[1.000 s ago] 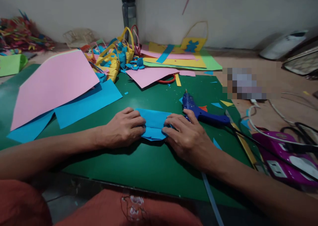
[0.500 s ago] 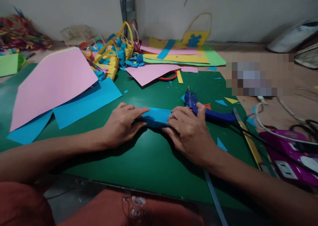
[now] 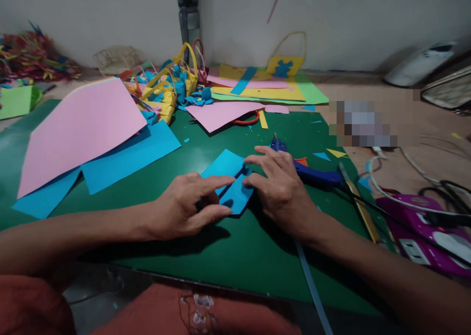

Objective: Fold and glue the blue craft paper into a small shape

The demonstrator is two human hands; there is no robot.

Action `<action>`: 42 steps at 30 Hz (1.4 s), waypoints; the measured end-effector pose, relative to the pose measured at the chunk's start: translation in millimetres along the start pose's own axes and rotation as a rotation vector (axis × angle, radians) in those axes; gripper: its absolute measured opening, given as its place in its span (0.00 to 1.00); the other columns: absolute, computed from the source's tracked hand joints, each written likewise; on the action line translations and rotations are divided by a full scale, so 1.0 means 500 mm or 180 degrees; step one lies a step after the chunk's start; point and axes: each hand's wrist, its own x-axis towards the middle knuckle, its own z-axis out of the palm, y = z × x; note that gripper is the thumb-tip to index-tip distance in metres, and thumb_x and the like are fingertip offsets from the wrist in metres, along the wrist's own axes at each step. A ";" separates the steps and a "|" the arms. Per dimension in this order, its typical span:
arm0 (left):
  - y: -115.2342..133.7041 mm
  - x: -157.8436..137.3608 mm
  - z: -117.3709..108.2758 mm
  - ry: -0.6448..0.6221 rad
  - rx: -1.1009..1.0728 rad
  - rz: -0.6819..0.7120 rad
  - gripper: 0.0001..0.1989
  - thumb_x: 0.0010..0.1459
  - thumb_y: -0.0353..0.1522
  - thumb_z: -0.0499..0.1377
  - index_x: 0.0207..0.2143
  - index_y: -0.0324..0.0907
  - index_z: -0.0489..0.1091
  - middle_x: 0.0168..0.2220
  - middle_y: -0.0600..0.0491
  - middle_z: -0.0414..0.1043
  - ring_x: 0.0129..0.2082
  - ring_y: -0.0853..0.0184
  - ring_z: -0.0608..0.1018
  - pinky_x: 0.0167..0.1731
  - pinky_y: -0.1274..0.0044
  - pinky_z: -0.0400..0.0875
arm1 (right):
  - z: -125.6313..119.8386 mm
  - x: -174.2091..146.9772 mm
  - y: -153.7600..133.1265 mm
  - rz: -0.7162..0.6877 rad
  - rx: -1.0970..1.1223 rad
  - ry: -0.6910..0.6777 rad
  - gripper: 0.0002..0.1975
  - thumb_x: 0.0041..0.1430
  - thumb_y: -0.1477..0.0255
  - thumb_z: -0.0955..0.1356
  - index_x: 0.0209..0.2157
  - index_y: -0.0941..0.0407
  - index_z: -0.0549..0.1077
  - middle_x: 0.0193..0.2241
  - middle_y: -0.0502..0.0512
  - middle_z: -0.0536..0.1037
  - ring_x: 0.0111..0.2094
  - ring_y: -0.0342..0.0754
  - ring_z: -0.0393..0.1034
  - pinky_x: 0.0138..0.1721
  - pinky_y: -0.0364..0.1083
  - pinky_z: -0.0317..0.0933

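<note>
A folded piece of blue paper (image 3: 225, 163) lies at an angle in front of me, with a dark slit or fold line across its middle. My left hand (image 3: 191, 200) holds it from the left, index finger along the fold and thumb at the lower edge. At the right edge, the thumb and fingers of my right hand (image 3: 277, 185) grip the same paper. Just behind that hand is a blue glue gun (image 3: 317, 174), partly covered by the fingers.
Pink sheets (image 3: 81, 129) and blue sheets (image 3: 132, 153) lie left on the green board (image 3: 176, 256). Small paper baskets (image 3: 165, 97) stand behind. A cutter knife (image 3: 358, 202) and a purple socket box (image 3: 408, 232) with cables are at right. Red-handled scissors (image 3: 246, 120) lie partly under pink paper.
The blue paper has turned from a narrow strip facing me to a slanted, more opened shape. Both hands have shifted their fingers on it. The view has tilted slightly.
</note>
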 end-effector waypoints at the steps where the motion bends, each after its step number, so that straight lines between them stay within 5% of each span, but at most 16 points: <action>1: 0.004 0.004 -0.007 0.0067 -0.0075 -0.0112 0.16 0.58 0.33 0.56 0.48 0.37 0.66 0.26 0.54 0.76 0.25 0.73 0.76 0.27 0.81 0.67 | -0.001 0.002 0.004 -0.0028 0.0076 -0.0021 0.13 0.55 0.83 0.59 0.27 0.57 0.72 0.44 0.61 0.71 0.54 0.59 0.57 0.47 0.59 0.55; 6: -0.014 0.037 -0.030 0.0355 -0.0119 -0.0782 0.14 0.56 0.33 0.56 0.44 0.37 0.69 0.37 0.49 0.76 0.35 0.69 0.75 0.29 0.80 0.68 | -0.022 0.017 0.012 -0.0267 0.0215 0.0075 0.16 0.52 0.86 0.58 0.24 0.56 0.72 0.48 0.59 0.68 0.58 0.59 0.52 0.49 0.61 0.55; 10: -0.034 0.068 -0.032 0.0019 -0.0583 -0.0865 0.20 0.52 0.33 0.60 0.47 0.38 0.68 0.49 0.46 0.70 0.48 0.63 0.71 0.40 0.74 0.69 | -0.047 0.034 0.004 -0.0532 0.0286 -0.0062 0.16 0.51 0.86 0.59 0.24 0.55 0.73 0.50 0.56 0.66 0.59 0.58 0.50 0.51 0.62 0.54; 15: -0.032 0.086 -0.030 -0.1037 -0.1631 -0.1298 0.09 0.46 0.32 0.63 0.33 0.38 0.74 0.29 0.54 0.76 0.30 0.69 0.74 0.31 0.78 0.67 | -0.059 0.051 -0.012 -0.0688 0.0630 0.0045 0.16 0.54 0.84 0.60 0.25 0.55 0.74 0.49 0.57 0.69 0.59 0.56 0.52 0.53 0.61 0.55; 17: -0.030 0.082 -0.025 -0.1088 -0.1932 -0.1800 0.07 0.44 0.32 0.64 0.26 0.38 0.73 0.22 0.57 0.72 0.22 0.72 0.71 0.24 0.80 0.64 | -0.062 0.052 -0.017 -0.0432 0.0929 0.0295 0.14 0.57 0.82 0.60 0.33 0.56 0.75 0.49 0.59 0.69 0.57 0.54 0.56 0.53 0.58 0.57; 20: -0.034 0.068 -0.013 -0.0394 -0.2319 -0.2589 0.09 0.41 0.33 0.65 0.25 0.38 0.70 0.20 0.58 0.69 0.17 0.75 0.67 0.19 0.81 0.60 | -0.069 0.045 -0.019 0.0543 0.1333 0.0644 0.14 0.60 0.76 0.61 0.47 0.57 0.69 0.47 0.60 0.73 0.50 0.51 0.66 0.49 0.55 0.62; 23: -0.042 0.054 0.000 0.0575 -0.2612 -0.2919 0.11 0.41 0.32 0.65 0.24 0.38 0.66 0.19 0.59 0.66 0.17 0.77 0.66 0.18 0.82 0.58 | -0.069 0.031 -0.012 0.1464 0.1907 0.0449 0.19 0.60 0.67 0.63 0.52 0.57 0.64 0.41 0.60 0.76 0.41 0.51 0.72 0.41 0.53 0.67; 26: -0.044 0.044 0.009 0.1036 -0.2775 -0.3002 0.12 0.42 0.32 0.65 0.25 0.38 0.64 0.20 0.59 0.65 0.18 0.76 0.66 0.19 0.82 0.60 | -0.054 0.020 -0.001 0.1920 0.2270 -0.0045 0.25 0.56 0.63 0.65 0.54 0.59 0.62 0.39 0.62 0.77 0.39 0.52 0.72 0.37 0.53 0.68; 30: -0.037 0.034 0.018 0.0998 -0.2688 -0.2916 0.12 0.44 0.35 0.64 0.27 0.39 0.64 0.21 0.58 0.65 0.19 0.76 0.66 0.19 0.82 0.60 | -0.031 0.017 0.001 0.2033 0.2061 -0.0183 0.33 0.50 0.66 0.69 0.57 0.57 0.58 0.45 0.64 0.74 0.42 0.54 0.71 0.36 0.53 0.68; 34: -0.028 0.025 0.024 0.0910 -0.2399 -0.2743 0.12 0.47 0.37 0.62 0.27 0.39 0.63 0.22 0.59 0.63 0.20 0.76 0.64 0.19 0.83 0.59 | -0.025 0.019 -0.011 0.2078 0.1934 -0.0411 0.34 0.48 0.67 0.70 0.56 0.59 0.59 0.38 0.61 0.76 0.36 0.52 0.72 0.30 0.50 0.67; 42: -0.047 0.025 0.007 0.0076 -0.1267 -0.1939 0.08 0.47 0.30 0.60 0.32 0.38 0.68 0.25 0.57 0.67 0.25 0.73 0.68 0.24 0.80 0.62 | -0.035 0.022 -0.013 0.1899 0.1591 -0.0749 0.29 0.50 0.75 0.67 0.55 0.62 0.61 0.21 0.49 0.71 0.23 0.45 0.65 0.24 0.44 0.58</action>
